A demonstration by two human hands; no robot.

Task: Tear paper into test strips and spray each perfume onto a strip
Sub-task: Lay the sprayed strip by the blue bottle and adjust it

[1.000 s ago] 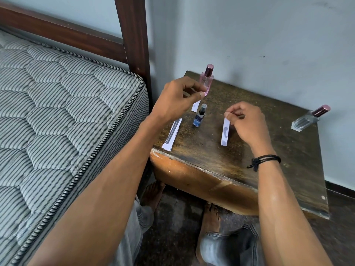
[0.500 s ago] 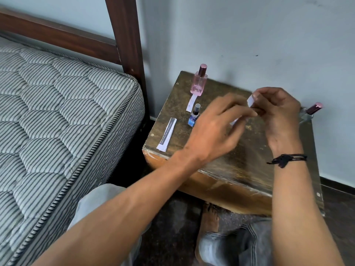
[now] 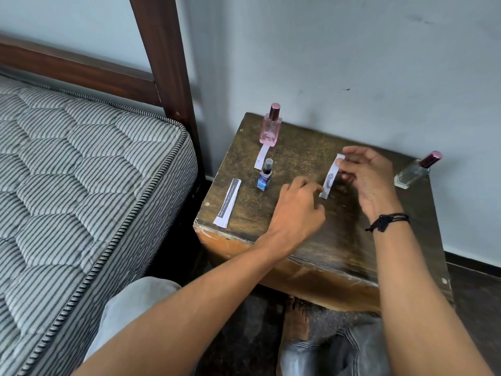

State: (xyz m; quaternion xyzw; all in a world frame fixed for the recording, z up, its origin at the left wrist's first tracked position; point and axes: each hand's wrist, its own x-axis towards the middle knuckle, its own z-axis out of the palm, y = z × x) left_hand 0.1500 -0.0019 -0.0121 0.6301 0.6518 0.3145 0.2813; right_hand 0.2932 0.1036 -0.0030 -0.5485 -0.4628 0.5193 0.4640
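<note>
Three bottles stood apart on the tabletop (image 3: 339, 240), and each seemed to have a paper strip assigned to it, probably so the scents would not be confused. The pink bottle (image 3: 270, 126) stood at the back left with a short strip (image 3: 261, 157) lying just in front of it, one end at its base. The blue bottle (image 3: 265, 175) stood just in front of that strip. A long strip (image 3: 227, 203) lay flat near the left front edge, well apart from the others. The clear bottle (image 3: 414, 170), capped, stood at the far right against the wall.

The right hand (image 3: 368, 175) held the printed strip (image 3: 332, 176) by its upper end. Its thumb and fingers (image 3: 349, 164) were curled and pinching the paper, so the strip hung down at a slant with its lower end at or just above the wood. Holding it by one end would keep skin off the part meant to take the spray. It hung between the blue and clear bottles, so it was likely meant for the clear one.

The left hand (image 3: 296, 213) hovered low over the tabletop with its fingers loosely curled and nothing in them. The fingertips were just beside the strip's lower end, and whether they touched it could not be told. It looked ready to steady the paper or reach for a bottle.
</note>
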